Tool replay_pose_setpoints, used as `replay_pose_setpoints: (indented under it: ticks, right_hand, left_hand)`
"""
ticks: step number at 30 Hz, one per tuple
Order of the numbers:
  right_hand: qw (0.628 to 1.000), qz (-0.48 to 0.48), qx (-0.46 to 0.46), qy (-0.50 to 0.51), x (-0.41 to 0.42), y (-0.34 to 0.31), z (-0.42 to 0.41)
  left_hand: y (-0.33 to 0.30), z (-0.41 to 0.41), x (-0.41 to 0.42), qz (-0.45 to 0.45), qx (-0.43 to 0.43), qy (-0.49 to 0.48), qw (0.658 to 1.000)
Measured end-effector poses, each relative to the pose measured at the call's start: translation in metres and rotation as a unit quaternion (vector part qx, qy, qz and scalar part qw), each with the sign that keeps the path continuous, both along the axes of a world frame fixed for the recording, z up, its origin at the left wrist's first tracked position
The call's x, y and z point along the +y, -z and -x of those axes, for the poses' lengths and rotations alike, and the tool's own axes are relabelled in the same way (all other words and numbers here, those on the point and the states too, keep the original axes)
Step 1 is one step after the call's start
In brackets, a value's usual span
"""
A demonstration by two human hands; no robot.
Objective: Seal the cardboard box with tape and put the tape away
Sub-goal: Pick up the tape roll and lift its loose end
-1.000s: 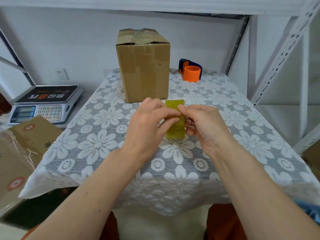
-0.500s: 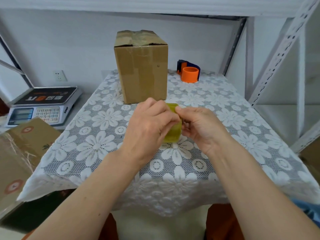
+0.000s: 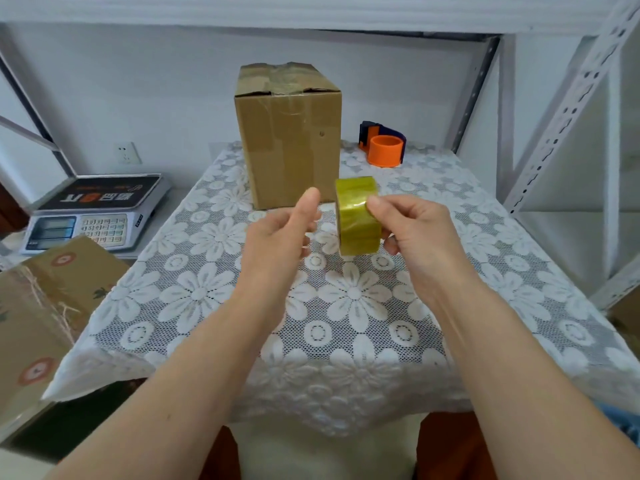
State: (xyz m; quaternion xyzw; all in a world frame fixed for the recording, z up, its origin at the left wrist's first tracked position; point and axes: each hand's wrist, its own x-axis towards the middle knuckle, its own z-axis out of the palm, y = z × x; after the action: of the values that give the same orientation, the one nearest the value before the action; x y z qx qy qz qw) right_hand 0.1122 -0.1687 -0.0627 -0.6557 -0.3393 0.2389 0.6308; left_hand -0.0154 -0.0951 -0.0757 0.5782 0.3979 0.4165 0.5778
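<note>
A tall brown cardboard box (image 3: 291, 140) stands upright at the back of the table, its top flaps closed and wrinkled with clear tape. In front of it my right hand (image 3: 415, 230) grips a yellowish roll of tape (image 3: 356, 216) on edge, thumb on its outer face. My left hand (image 3: 277, 233) hovers just left of the roll with the thumb raised and the fingers curled loosely; it does not touch the roll, and I cannot tell whether a thin strip runs to it.
An orange and blue tape dispenser (image 3: 382, 145) sits at the back right of the lace-covered table (image 3: 346, 306). A weighing scale (image 3: 93, 213) and a printed carton (image 3: 41, 306) lie to the left. Metal shelf posts (image 3: 568, 98) rise on the right.
Both hands pinched the roll together earlier. Now my left hand has come off it and moved left, while my right hand has lifted the roll up and slightly right.
</note>
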Motion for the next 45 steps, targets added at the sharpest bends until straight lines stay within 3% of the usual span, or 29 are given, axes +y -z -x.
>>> replay_pose_setpoints:
  ticks: [4, 8, 11, 16, 25, 31, 38, 45]
  right_hand:
    - [0.997, -0.003, -0.06, -0.04, -0.002, 0.001, 0.006]
    - [0.998, -0.024, -0.064, -0.011, -0.001, 0.003, 0.013]
    - [0.998, -0.02, -0.013, 0.051, 0.0, 0.002, 0.012]
    - [0.99, 0.078, 0.1, -0.063, -0.001, 0.005, 0.019]
    - [0.962, 0.044, 0.257, -0.076, 0.004, 0.009, 0.015]
    - [0.975, -0.028, 0.214, -0.046, 0.006, 0.013, 0.019]
    - [0.988, -0.071, 0.134, -0.026, 0.011, 0.023, 0.032]
    - [0.983, -0.108, 0.139, -0.059, 0.011, 0.026, 0.032]
  left_hand:
    - [0.006, -0.003, 0.008, 0.099, -0.001, 0.123, 0.987]
    - [0.009, -0.008, 0.006, 0.118, -0.054, 0.102, 0.986]
    - [0.007, -0.007, 0.005, 0.137, -0.108, 0.028, 0.984]
    - [0.01, -0.01, -0.003, 0.089, -0.131, 0.024, 0.987]
    - [0.006, -0.014, -0.014, 0.04, -0.128, 0.028, 0.991]
    - [0.008, -0.015, -0.009, 0.067, -0.129, 0.024, 0.989]
    - [0.007, -0.01, 0.003, 0.188, -0.107, -0.03, 0.976]
    - [0.002, -0.005, 0.016, 0.294, -0.15, 0.026, 0.944]
